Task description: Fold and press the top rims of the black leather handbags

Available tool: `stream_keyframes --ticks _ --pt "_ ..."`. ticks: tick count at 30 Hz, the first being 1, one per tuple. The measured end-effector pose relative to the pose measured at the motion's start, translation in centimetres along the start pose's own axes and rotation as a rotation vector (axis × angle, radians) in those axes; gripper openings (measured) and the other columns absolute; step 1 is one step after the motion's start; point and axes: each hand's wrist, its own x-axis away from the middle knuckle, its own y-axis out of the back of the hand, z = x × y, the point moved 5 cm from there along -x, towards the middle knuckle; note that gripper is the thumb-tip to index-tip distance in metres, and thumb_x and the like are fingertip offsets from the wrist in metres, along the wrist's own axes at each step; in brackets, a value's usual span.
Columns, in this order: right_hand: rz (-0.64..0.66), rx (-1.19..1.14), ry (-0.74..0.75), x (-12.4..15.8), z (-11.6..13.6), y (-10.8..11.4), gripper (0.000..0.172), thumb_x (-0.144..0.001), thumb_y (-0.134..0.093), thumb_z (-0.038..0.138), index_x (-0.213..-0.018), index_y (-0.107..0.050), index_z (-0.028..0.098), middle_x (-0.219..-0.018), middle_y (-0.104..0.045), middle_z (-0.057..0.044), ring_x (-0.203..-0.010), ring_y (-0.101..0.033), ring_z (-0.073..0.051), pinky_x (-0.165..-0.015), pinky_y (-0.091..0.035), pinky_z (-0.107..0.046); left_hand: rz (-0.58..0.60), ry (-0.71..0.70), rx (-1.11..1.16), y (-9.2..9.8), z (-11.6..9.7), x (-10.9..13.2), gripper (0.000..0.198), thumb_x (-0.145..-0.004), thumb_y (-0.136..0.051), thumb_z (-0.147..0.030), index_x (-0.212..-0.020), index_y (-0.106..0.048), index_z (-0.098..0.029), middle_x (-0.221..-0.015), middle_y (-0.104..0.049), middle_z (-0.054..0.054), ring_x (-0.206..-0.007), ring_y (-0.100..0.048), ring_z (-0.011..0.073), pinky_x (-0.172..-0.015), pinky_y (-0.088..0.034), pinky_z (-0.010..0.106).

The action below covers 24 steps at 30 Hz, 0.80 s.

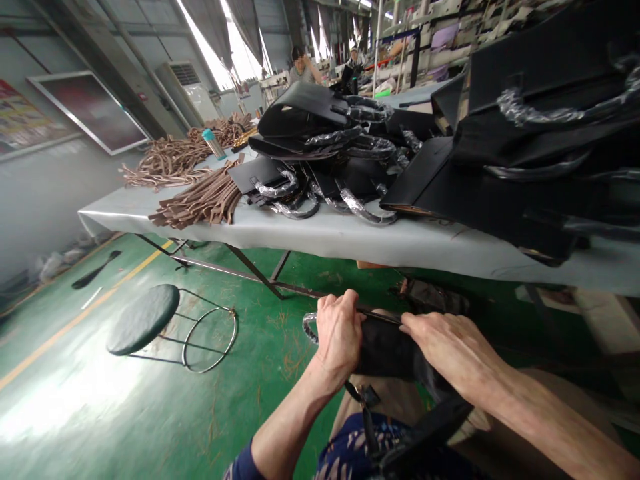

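Observation:
A black handbag (385, 350) rests across my lap, its upper edge turned away from me. My left hand (340, 331) is closed on the bag's edge at its left end, beside a plastic-wrapped handle (311, 327). On the right, my right hand (453, 347) grips the same edge, fingers bent over it. The stretch of edge between the two hands shows as a dark, narrow line. A black strap (423, 433) hangs nearer my body. The fingertips of both hands are partly hidden behind the bag.
On the table (320, 237) ahead lie heaped black bags (305, 120) with plastic-wrapped handles, bundles of brown strips (200, 197) and a teal-capped bottle (214, 144). A round stool (145, 320) lies tipped on the green floor, left. Two people (303, 67) are farther back.

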Motion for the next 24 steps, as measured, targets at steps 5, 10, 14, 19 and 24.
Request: stream_keyframes --ticks 5,10,14,19,24 --pt "-0.022 -0.022 0.071 0.1 0.0 0.2 0.020 -0.087 -0.044 0.022 -0.071 -0.057 0.021 -0.066 -0.069 -0.003 -0.064 -0.066 -0.018 -0.048 -0.025 -0.026 0.126 0.025 0.055 -0.2 0.9 -1.5 0.013 -0.069 -0.064 -0.023 -0.082 -0.060 -0.021 -0.077 -0.056 -0.001 -0.066 -0.052 0.0139 -0.057 -0.036 0.025" --pt "-0.033 -0.034 0.080 -0.1 -0.3 0.1 0.022 -0.087 -0.045 0.023 -0.070 -0.058 0.022 -0.066 -0.069 -0.003 -0.063 -0.066 -0.019 -0.047 -0.025 -0.026 0.355 -0.126 0.162 -1.1 1.0 -3.0 0.007 -0.070 -0.063 -0.023 -0.073 -0.069 -0.021 -0.081 -0.060 0.000 -0.078 -0.053 0.0148 -0.067 -0.039 0.024" --pt "0.027 -0.075 0.018 -0.2 -1.0 0.1 0.024 -0.088 -0.042 0.025 -0.071 -0.059 0.022 -0.067 -0.069 -0.003 -0.064 -0.066 -0.019 -0.049 -0.027 -0.025 0.554 -0.065 0.334 -2.1 1.6 -3.7 0.010 -0.068 -0.063 -0.025 -0.071 -0.068 -0.017 -0.069 -0.059 -0.001 -0.073 -0.050 0.0142 -0.064 -0.038 0.023" --pt "0.097 -0.236 -0.108 -0.9 -2.3 0.3 0.025 -0.086 -0.042 0.032 -0.075 -0.062 0.023 -0.074 -0.068 -0.003 -0.075 -0.064 -0.019 -0.059 -0.036 -0.025 0.750 0.116 0.671 -4.0 2.4 -3.4 0.016 -0.065 -0.061 -0.027 -0.073 -0.061 -0.012 -0.060 -0.051 -0.004 -0.057 -0.042 0.0083 -0.050 -0.030 0.019" --pt "0.211 -0.641 -0.074 -2.9 -2.0 -1.0 0.029 -0.082 -0.043 0.038 -0.071 -0.063 0.020 -0.068 -0.063 0.001 -0.071 -0.058 -0.016 -0.061 -0.036 -0.024 0.814 0.246 0.876 -4.3 2.5 -3.1 0.022 -0.059 -0.065 -0.027 -0.072 -0.059 -0.012 -0.061 -0.051 -0.004 -0.055 -0.041 0.0073 -0.052 -0.030 0.020"
